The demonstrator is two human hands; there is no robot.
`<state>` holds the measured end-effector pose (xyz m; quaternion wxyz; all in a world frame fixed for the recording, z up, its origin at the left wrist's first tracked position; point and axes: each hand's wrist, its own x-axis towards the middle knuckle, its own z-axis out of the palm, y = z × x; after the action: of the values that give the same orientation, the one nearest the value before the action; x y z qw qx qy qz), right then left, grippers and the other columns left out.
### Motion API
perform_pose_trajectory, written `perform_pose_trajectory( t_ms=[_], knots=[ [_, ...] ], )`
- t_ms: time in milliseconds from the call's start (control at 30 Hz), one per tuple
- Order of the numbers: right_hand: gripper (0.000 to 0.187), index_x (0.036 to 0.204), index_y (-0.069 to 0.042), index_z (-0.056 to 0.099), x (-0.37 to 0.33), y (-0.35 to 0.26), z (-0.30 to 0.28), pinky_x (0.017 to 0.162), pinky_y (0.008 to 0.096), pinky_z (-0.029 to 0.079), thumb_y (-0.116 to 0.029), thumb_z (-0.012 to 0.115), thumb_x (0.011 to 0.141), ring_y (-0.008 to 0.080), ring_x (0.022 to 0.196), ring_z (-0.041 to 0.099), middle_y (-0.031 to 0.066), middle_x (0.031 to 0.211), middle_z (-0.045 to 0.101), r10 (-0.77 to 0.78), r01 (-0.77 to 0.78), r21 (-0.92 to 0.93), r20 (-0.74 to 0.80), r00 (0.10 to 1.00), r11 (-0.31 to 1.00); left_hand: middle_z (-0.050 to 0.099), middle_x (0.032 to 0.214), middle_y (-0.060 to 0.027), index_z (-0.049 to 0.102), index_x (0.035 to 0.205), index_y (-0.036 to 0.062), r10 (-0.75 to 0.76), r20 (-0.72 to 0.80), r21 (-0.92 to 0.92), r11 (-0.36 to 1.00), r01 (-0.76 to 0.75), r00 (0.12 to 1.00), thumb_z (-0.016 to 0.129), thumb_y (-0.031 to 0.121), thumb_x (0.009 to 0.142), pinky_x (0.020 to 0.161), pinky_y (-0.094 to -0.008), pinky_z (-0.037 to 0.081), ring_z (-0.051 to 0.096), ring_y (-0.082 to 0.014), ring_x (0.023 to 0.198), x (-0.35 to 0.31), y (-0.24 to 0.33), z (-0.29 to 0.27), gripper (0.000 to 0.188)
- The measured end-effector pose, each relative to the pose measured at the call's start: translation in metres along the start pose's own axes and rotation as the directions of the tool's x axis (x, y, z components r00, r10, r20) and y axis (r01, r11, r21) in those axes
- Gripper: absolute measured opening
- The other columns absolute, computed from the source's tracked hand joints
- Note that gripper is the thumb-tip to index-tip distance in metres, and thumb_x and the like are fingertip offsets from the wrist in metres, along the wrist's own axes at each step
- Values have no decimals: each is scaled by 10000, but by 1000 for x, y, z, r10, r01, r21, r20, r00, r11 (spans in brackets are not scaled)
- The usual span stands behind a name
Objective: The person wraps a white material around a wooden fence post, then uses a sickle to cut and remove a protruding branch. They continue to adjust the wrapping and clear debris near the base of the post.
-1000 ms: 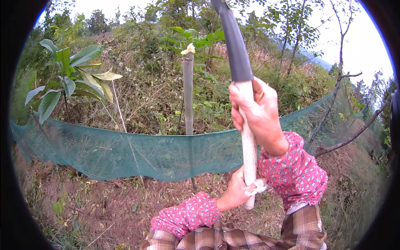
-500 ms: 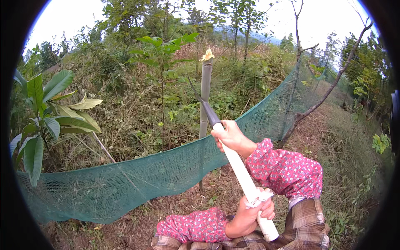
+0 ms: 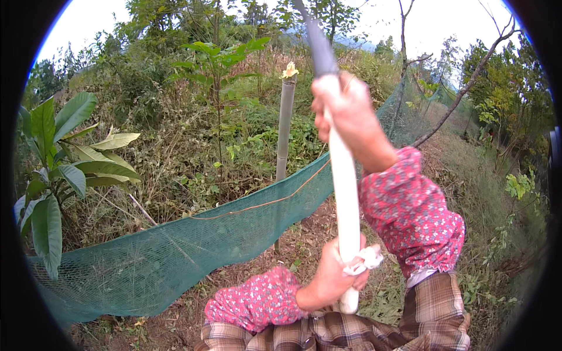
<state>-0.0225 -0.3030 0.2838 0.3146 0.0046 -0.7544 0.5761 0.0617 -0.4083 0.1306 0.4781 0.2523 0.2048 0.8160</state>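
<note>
With both hands I hold a bladed tool with a long pale handle [image 3: 345,193] and a dark metal head [image 3: 319,44], raised nearly upright. The blade's end runs out of the top of the picture. Blurred by motion, my right hand [image 3: 351,111] is closed round the upper handle just below the head. Lower down, my left hand [image 3: 332,278] is wrapped round the handle near its butt end, beside a knotted white cloth [image 3: 366,260]. To the left of the tool stands a bamboo post [image 3: 285,126], its top split and frayed yellow [image 3: 290,71].
A green net [image 3: 158,257] stretches across in front of me and up to the right. A thin brown strand [image 3: 263,205] lies along it. A broad-leaved plant [image 3: 47,175] grows at the left, and a bare branch [image 3: 468,88] leans at the right. Brush covers the slope beyond.
My right hand has gone up, swinging the tool's head upward and right, away from the post. My left hand has shifted slightly up and left, still gripping. The brown strand now shows along the net.
</note>
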Motion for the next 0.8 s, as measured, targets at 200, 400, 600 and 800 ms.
perform_pose_trajectory(
  t_ms=[200,400,600,800],
  knots=[
    [172,905,-61,425,-48,68,6,354,239,391,-146,571,877,73,420,451,6,631,480,314,-337,171,148,938,926,424,689,-30,376,1008,71,-21,58,-169,985,31,998,502,-21,877,424,-262,352,389,-97,457,-54,-46,-2,204],
    [159,824,-12,518,-40,-73,-26,329,175,381,-156,555,882,26,399,419,12,663,508,-560,552,100,105,822,828,554,743,-28,492,855,7,255,301,423,828,-369,919,686,70,778,510,-229,457,546,-69,630,-1,10,33,217],
    [190,794,-25,526,-20,-110,-9,401,184,371,-184,493,894,48,422,418,-13,567,466,-551,554,-92,55,833,828,531,716,-12,477,870,40,197,302,417,852,-315,933,668,80,802,460,-239,417,503,-65,578,19,41,14,207],
    [122,865,-39,484,-53,89,22,378,245,387,-62,592,813,79,433,439,-7,597,454,440,-459,204,134,888,865,390,607,0,419,997,101,-98,-44,-87,992,94,994,517,-16,870,388,-254,336,380,-91,435,-61,-27,-18,198]
  ],
)
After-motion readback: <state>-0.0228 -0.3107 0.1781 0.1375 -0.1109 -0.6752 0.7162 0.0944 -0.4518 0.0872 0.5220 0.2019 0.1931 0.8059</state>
